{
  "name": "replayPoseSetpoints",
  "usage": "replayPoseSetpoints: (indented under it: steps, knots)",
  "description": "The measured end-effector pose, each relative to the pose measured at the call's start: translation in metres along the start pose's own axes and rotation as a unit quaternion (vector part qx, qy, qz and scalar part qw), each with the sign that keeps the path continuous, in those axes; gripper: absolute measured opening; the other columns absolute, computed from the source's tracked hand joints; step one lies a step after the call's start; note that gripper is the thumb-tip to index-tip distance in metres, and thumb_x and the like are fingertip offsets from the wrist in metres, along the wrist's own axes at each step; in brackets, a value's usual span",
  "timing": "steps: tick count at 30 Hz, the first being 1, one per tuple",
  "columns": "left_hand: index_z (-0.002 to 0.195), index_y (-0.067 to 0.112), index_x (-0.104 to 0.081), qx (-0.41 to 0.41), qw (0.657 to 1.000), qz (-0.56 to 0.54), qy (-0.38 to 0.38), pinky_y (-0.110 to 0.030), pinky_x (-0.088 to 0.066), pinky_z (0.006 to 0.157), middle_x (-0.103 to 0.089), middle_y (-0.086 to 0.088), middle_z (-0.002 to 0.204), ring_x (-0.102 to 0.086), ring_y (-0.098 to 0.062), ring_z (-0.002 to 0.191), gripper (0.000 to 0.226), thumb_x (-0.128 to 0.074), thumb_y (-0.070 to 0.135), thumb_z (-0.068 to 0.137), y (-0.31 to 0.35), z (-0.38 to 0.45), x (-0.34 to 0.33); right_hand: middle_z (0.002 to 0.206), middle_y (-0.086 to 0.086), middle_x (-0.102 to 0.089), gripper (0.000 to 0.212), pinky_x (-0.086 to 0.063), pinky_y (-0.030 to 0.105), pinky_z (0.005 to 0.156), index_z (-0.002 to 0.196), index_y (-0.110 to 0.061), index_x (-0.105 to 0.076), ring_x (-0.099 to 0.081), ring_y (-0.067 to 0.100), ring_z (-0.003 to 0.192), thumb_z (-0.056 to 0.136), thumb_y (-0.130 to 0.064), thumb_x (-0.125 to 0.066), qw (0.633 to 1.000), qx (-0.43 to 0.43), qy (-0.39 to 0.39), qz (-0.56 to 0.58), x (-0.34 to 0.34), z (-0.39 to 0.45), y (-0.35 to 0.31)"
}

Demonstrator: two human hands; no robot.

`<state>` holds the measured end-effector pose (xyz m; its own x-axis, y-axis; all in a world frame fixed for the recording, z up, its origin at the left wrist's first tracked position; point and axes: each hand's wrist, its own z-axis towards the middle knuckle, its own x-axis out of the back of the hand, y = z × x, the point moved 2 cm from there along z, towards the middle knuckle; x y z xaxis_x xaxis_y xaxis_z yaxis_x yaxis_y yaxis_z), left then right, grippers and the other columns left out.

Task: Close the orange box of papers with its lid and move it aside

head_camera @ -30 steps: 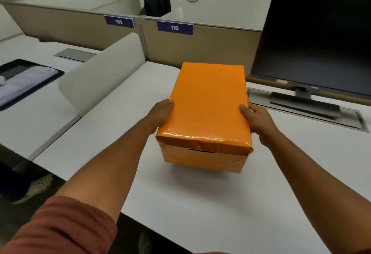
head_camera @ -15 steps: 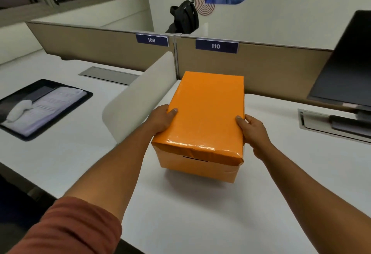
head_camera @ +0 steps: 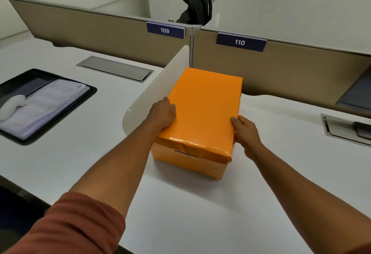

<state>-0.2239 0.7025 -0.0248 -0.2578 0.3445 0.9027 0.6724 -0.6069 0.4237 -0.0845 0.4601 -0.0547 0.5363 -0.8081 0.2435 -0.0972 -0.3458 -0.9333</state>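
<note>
Step in hand: moving aside; closing looks done. The lid sits fully down over the orange box, its glossy front skirt wrinkled but seated; papers are hidden inside.

Position: box rests on the white desk, its left long side touching or just beside the white curved divider, its far end near the beige partition under the 110 label.

Grip: left hand is clamped on the lid's left edge, wedged between box and divider, thumb on top. Right hand is clamped on the right edge, thumb tip on the top, fingers wrapped down the side. Both hands are closed on the box.

Next move, as judged: box seems parked, so release both hands; the left one needs to slide out along the divider without dragging the lid.
</note>
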Motion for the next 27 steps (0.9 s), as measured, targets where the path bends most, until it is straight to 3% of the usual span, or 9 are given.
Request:
replayPoseSetpoints:
  steps: [3, 5, 7, 15, 21, 24, 27]
  knots:
    - [0.149, 0.004, -0.03, -0.048, 0.998, 0.034, -0.009, -0.05, -0.024, 0.117, -0.025, -0.019, 0.16, -0.02, -0.04, 0.147, 0.055, -0.031, 0.036, 0.105, -0.002, -0.001, -0.003, 0.141, 0.009, -0.057, 0.057, -0.05, 0.057, 0.1, 0.147, -0.019, -0.044, -0.06, 0.032, 0.12, 0.099, -0.051, -0.045, 1.0, -0.001, 0.009, -0.001, -0.009, 0.004, -0.001]
    - [0.152, 0.008, -0.028, -0.087, 0.994, 0.072, -0.001, -0.05, -0.012, 0.121, -0.007, -0.015, 0.165, -0.003, -0.038, 0.152, 0.055, -0.03, 0.036, 0.105, 0.005, -0.002, -0.003, 0.149, 0.009, -0.051, 0.063, -0.048, 0.059, 0.102, 0.152, -0.022, -0.036, -0.056, 0.034, 0.126, 0.098, -0.053, -0.046, 1.0, -0.005, 0.01, 0.0, -0.016, 0.005, -0.003]
    - [0.152, 0.011, -0.028, -0.105, 0.991, 0.085, 0.003, -0.05, -0.009, 0.122, -0.003, -0.013, 0.166, 0.0, -0.036, 0.152, 0.055, -0.031, 0.039, 0.104, 0.013, -0.005, -0.004, 0.155, 0.009, -0.043, 0.069, -0.045, 0.06, 0.104, 0.155, -0.025, -0.026, -0.051, 0.036, 0.132, 0.096, -0.054, -0.049, 1.0, -0.01, 0.009, 0.003, -0.026, 0.006, -0.004]
    - [0.156, 0.017, -0.024, -0.129, 0.988, 0.08, -0.016, -0.049, -0.006, 0.123, -0.011, -0.007, 0.166, -0.005, -0.029, 0.153, 0.068, -0.032, 0.055, 0.1, 0.015, -0.006, -0.014, 0.153, 0.01, -0.043, 0.07, -0.049, 0.059, 0.101, 0.153, -0.029, -0.023, -0.053, 0.036, 0.129, 0.094, -0.062, -0.043, 0.999, 0.003, -0.022, -0.035, -0.046, 0.005, -0.009]
    - [0.157, 0.019, -0.021, -0.137, 0.985, 0.102, -0.011, -0.049, -0.006, 0.123, -0.01, -0.006, 0.167, -0.004, -0.028, 0.153, 0.069, -0.028, 0.057, 0.1, 0.014, -0.007, -0.017, 0.159, 0.007, -0.035, 0.07, -0.04, 0.055, 0.11, 0.156, -0.031, -0.014, -0.043, 0.036, 0.139, 0.097, -0.062, -0.035, 0.995, 0.014, -0.081, -0.063, -0.034, -0.003, -0.011]
    - [0.157, 0.018, -0.017, -0.131, 0.987, 0.096, -0.006, -0.049, -0.006, 0.123, -0.009, -0.007, 0.167, -0.004, -0.028, 0.153, 0.072, -0.027, 0.059, 0.099, 0.017, -0.01, -0.015, 0.163, 0.008, -0.029, 0.074, -0.031, 0.054, 0.113, 0.158, -0.025, -0.016, -0.033, 0.035, 0.146, 0.096, -0.065, -0.027, 0.98, 0.033, -0.069, -0.185, -0.02, -0.008, -0.004]
    - [0.159, 0.017, -0.007, -0.122, 0.991, 0.046, 0.003, -0.048, -0.005, 0.123, -0.005, -0.006, 0.167, -0.003, -0.027, 0.154, 0.08, -0.026, 0.064, 0.097, 0.026, -0.015, -0.017, 0.164, 0.007, -0.026, 0.081, -0.023, 0.061, 0.115, 0.157, -0.022, -0.019, -0.021, 0.034, 0.151, 0.093, -0.071, -0.018, 0.911, 0.096, -0.045, -0.398, -0.002, -0.007, 0.006]
